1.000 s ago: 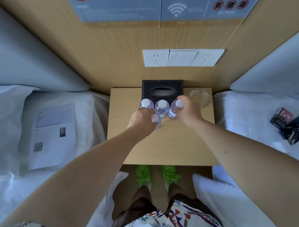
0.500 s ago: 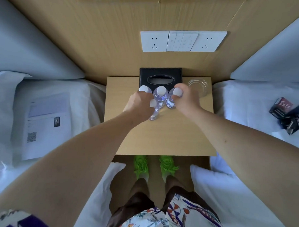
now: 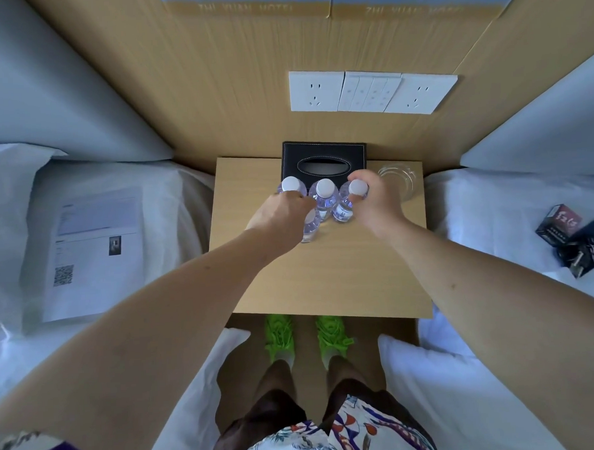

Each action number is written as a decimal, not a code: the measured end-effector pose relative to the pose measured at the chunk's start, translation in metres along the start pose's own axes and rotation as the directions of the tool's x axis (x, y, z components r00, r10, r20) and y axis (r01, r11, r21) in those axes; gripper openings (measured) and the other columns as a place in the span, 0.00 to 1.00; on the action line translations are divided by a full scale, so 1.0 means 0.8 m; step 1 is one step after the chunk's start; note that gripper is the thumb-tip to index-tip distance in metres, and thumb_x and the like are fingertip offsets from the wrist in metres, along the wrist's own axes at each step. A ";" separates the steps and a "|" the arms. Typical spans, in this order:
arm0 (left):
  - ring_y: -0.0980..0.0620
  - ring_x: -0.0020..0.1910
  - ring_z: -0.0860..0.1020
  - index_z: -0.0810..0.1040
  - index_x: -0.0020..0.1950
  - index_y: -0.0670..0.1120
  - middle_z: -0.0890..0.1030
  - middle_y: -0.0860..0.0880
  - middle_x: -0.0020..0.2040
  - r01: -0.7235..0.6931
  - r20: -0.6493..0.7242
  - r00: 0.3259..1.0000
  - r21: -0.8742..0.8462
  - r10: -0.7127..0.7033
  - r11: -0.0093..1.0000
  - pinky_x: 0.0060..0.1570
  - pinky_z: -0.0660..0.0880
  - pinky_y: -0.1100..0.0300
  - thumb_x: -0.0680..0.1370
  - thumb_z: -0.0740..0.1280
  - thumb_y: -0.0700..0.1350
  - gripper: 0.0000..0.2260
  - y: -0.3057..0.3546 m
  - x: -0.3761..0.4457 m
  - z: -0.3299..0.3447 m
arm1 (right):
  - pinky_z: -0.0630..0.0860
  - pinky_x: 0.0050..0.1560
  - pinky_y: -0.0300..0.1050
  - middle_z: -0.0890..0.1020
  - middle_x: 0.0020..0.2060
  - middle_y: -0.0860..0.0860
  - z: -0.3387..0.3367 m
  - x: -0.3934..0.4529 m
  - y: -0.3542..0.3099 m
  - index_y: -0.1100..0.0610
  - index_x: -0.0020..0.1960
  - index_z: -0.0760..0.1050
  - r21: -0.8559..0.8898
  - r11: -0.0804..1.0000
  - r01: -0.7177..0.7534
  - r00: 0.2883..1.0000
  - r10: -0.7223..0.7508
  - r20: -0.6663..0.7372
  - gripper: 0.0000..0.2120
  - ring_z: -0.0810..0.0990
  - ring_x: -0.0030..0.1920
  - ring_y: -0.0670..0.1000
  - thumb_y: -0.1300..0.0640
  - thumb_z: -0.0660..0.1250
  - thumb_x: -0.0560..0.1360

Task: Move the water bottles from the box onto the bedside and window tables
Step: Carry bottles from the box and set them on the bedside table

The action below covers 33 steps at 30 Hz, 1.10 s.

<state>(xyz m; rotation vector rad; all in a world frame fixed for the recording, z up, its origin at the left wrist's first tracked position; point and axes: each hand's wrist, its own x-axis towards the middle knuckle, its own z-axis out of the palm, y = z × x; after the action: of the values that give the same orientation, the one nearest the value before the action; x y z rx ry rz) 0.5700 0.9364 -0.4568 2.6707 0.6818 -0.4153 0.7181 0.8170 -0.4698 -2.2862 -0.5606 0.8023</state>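
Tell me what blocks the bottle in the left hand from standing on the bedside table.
Nothing visible. The left hand holds a bottle over bare bedside table, in front of the other bottles.

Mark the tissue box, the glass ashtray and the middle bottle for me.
tissue box (image 3: 323, 153): head view, black top face above the slot.
glass ashtray (image 3: 402, 179): head view, clear rim right of the hand.
middle bottle (image 3: 324, 188): head view, white cap.
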 end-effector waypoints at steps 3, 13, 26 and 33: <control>0.41 0.43 0.74 0.77 0.59 0.45 0.78 0.44 0.52 0.014 0.010 1.000 -0.032 -0.013 0.999 0.37 0.71 0.52 0.76 0.64 0.33 0.14 0.001 0.000 -0.003 | 0.76 0.58 0.48 0.81 0.62 0.56 -0.002 0.001 0.000 0.56 0.69 0.75 -0.016 1.000 -0.005 1.000 0.005 0.013 0.20 0.78 0.60 0.57 0.67 0.63 0.79; 0.41 0.53 0.78 0.76 0.66 0.50 0.78 0.48 0.60 0.072 0.065 0.996 -0.092 -0.066 0.993 0.48 0.76 0.52 0.76 0.67 0.42 0.18 0.013 -0.004 -0.039 | 0.74 0.50 0.44 0.77 0.67 0.55 -0.025 -0.006 -0.022 0.51 0.75 0.70 -0.091 0.996 -0.013 0.997 0.020 0.072 0.26 0.78 0.56 0.55 0.64 0.64 0.78; 0.42 0.62 0.77 0.75 0.71 0.51 0.77 0.47 0.64 -0.108 -0.181 0.978 -0.037 0.099 0.993 0.55 0.74 0.52 0.78 0.68 0.50 0.21 0.063 0.031 -0.210 | 0.75 0.63 0.47 0.79 0.68 0.53 -0.153 -0.052 -0.127 0.52 0.74 0.72 -0.172 0.983 0.063 0.981 -0.093 -0.172 0.27 0.78 0.64 0.56 0.56 0.69 0.75; 0.45 0.64 0.74 0.73 0.71 0.53 0.76 0.49 0.64 -0.432 -0.167 0.885 0.054 0.434 0.900 0.56 0.75 0.51 0.77 0.68 0.53 0.22 0.161 0.023 -0.255 | 0.72 0.66 0.51 0.76 0.70 0.52 -0.219 -0.160 -0.111 0.50 0.72 0.73 -0.202 0.974 -0.103 0.899 0.004 -0.437 0.28 0.74 0.70 0.58 0.53 0.73 0.74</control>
<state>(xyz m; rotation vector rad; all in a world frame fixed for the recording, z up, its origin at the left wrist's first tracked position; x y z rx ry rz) 0.6895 0.9197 -0.2472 2.7861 0.1071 -0.0625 0.7270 0.7312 -0.2519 -2.5871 -0.3932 0.2368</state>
